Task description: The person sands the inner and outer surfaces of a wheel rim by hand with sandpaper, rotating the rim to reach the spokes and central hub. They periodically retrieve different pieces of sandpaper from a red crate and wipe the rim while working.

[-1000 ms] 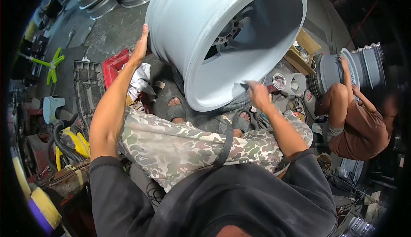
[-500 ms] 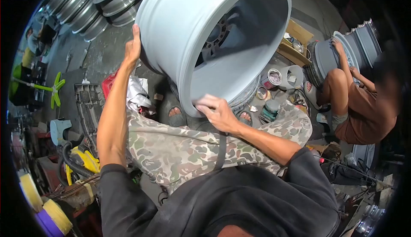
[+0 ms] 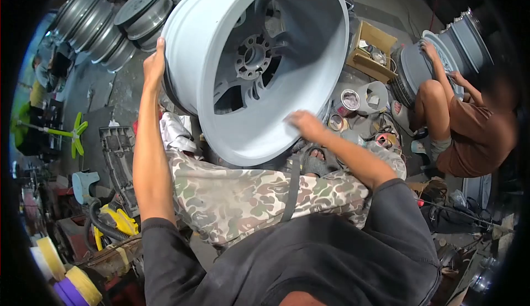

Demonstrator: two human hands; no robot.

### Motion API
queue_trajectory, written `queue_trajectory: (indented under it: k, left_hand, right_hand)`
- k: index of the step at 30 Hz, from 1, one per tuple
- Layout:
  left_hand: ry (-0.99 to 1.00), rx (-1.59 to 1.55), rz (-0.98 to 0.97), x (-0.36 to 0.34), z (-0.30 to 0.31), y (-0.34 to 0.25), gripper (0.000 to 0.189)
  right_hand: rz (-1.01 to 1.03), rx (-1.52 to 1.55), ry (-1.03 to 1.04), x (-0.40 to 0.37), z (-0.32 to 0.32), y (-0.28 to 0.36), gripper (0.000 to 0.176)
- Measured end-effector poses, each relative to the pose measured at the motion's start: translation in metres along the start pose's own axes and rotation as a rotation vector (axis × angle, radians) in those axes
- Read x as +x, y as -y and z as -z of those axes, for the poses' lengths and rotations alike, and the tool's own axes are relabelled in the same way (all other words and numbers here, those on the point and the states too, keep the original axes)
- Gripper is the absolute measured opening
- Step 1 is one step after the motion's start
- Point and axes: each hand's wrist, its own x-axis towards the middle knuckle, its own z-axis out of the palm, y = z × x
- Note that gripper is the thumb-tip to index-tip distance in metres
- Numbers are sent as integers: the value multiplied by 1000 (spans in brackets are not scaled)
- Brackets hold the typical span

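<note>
A large pale-grey wheel rim (image 3: pixel 221 135) is tilted in front of me, its open barrel facing me and its spokes and hub visible deep inside. My left hand (image 3: pixel 154 66) grips its left side, thumb up, with the other fingers hidden behind the edge. At the lower right of the barrel opening is my right hand (image 3: pixel 307 126), blurred by motion, with fingers curled together near the inner wall. Whatever lies under those fingertips is too smeared to make out. Camouflage trousers (image 3: pixel 237 195) cover my legs below the rim.
A co-worker (image 3: pixel 469 124) crouches at right, hands on another rim (image 3: pixel 422 66). An open cardboard box (image 3: pixel 372 52), a tin can (image 3: pixel 349 100) and a white bucket (image 3: pixel 374 97) stand right of my rim. Metal rims (image 3: pixel 91 27) are stacked at upper left, near a green fan (image 3: pixel 77 135).
The rim has turned and shifted left and down, showing more of its spokes and hub. My right hand has moved from its lower lip up and right to the inner wall; my left still grips.
</note>
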Motion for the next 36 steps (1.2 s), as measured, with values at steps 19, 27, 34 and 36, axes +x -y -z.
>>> queue_trajectory:
  k: [19,27,34,36]
  left_hand:
    - [79,208,-935,-186,-24,-145,65]
    - [42,99,-826,-166,-11,-142,59]
    - [-5,47,-897,-162,-17,-135,60]
    - [12,36,-891,-163,-19,-132,61]
  right_hand:
    - [21,231,105,38,-13,-4,24]
    - [8,-772,303,81,71,-158,39]
    - [-327,596,-3,128,-35,87,29]
    - [-345,731,18,137,-19,110,28]
